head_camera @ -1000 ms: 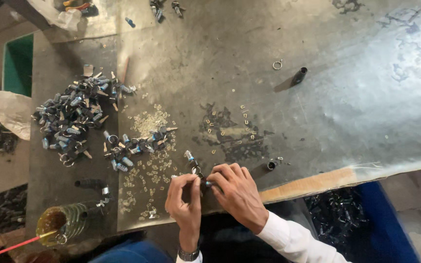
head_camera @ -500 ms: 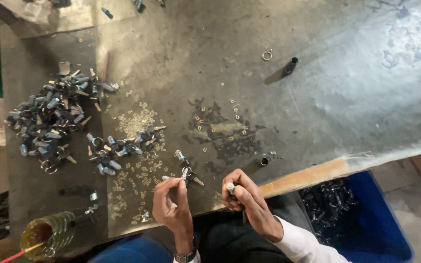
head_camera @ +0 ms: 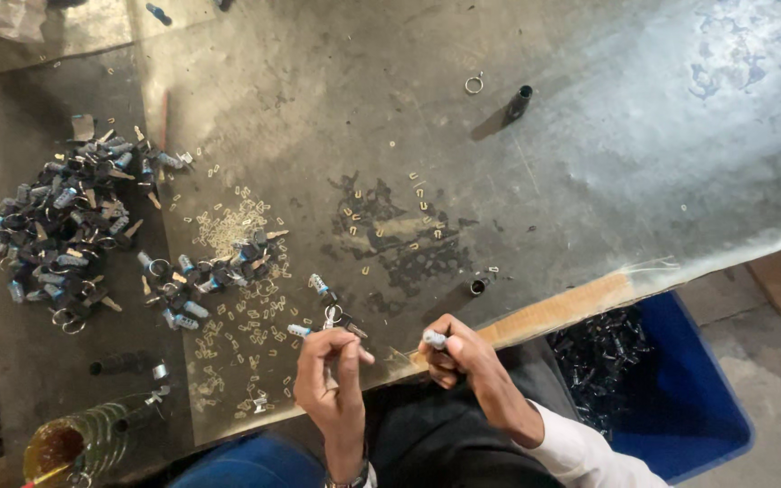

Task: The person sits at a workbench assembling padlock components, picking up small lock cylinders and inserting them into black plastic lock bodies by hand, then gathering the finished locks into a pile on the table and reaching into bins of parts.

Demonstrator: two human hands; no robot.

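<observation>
Head view, looking straight down at a metal bench (head_camera: 589,163) with both hands at its near edge. The right hand (head_camera: 463,357) has its fingers curled shut around a small lock barrel (head_camera: 434,340) — only the pale bluish end shows, poking out above the thumb. The left hand (head_camera: 332,366) pinches a key (head_camera: 329,318) on a wire ring between thumb and forefinger, fingertips closed on it, just beside another barrel (head_camera: 299,331) that lies at its fingertips; whether the hand touches that one I cannot tell.

The barrel in the right hand looks like a short metal cylinder, blue-grey at the tip and darker along the body. By my judgement it is light, rigid and smooth enough to roll or slip, so the sure grip is across its round body with the end left free, much as it is held now. The key is thin and stiff, best taken by its flat head.

Left of the hands sits a big heap of barrels (head_camera: 56,230) with keys and a smaller cluster (head_camera: 201,271), with tiny brass pins (head_camera: 228,221) scattered between. A blue bin (head_camera: 680,398) of dark parts stands below the bench edge on the right — a dark tube (head_camera: 517,102) and a loose ring (head_camera: 473,84) lie well apart at the far side.
</observation>
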